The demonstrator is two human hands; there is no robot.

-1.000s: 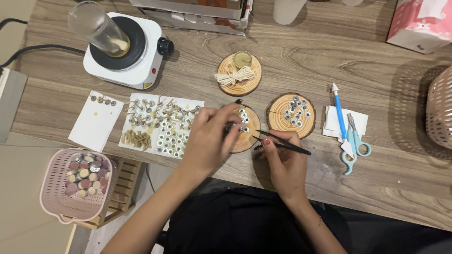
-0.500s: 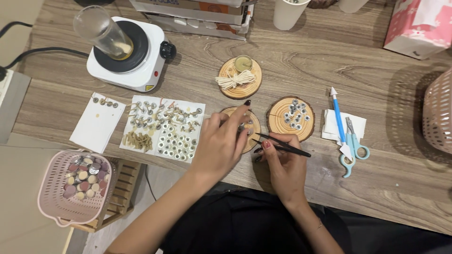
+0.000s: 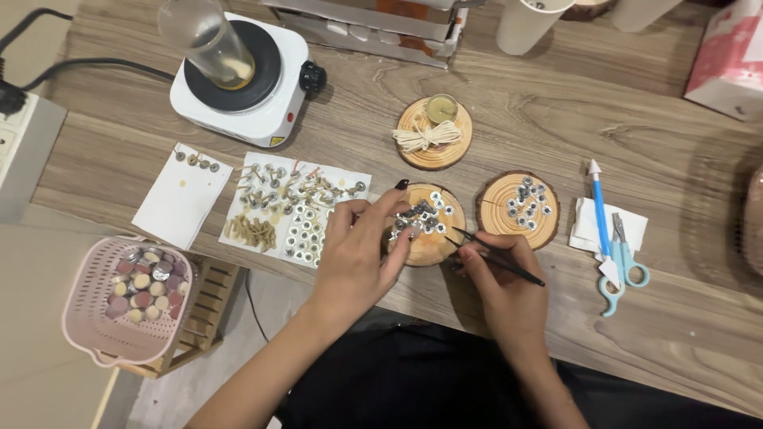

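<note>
While the left hand (image 3: 358,254) curls its fingers over the near wooden disc (image 3: 425,226) at centre frame, its fingertips pinch at the small metal tabs (image 3: 421,213) piled on that disc; whether one tab is actually gripped cannot be told. The right hand (image 3: 505,290) is closed around black tweezers (image 3: 497,256), whose tips point at the disc's right edge, just beside the pile.

Risk 1: the tabs are small and loose. A slip of the tweezer tips is likely to flick one off the disc, onto the surface (image 3: 675,318) or over its near edge.

Risk 2: the left wrist lies just beside the white sheet of sorted tabs (image 3: 294,210). A sideways sweep could scatter its rows.

Risk 3: a second disc of tabs (image 3: 518,208) lies near the right hand; a nudge could mix the batches.

Risk 4: the hot plate (image 3: 242,79), upper left, carries a tilted-looking glass beaker (image 3: 207,44). It stands well apart, so the hazard appears low.
</note>
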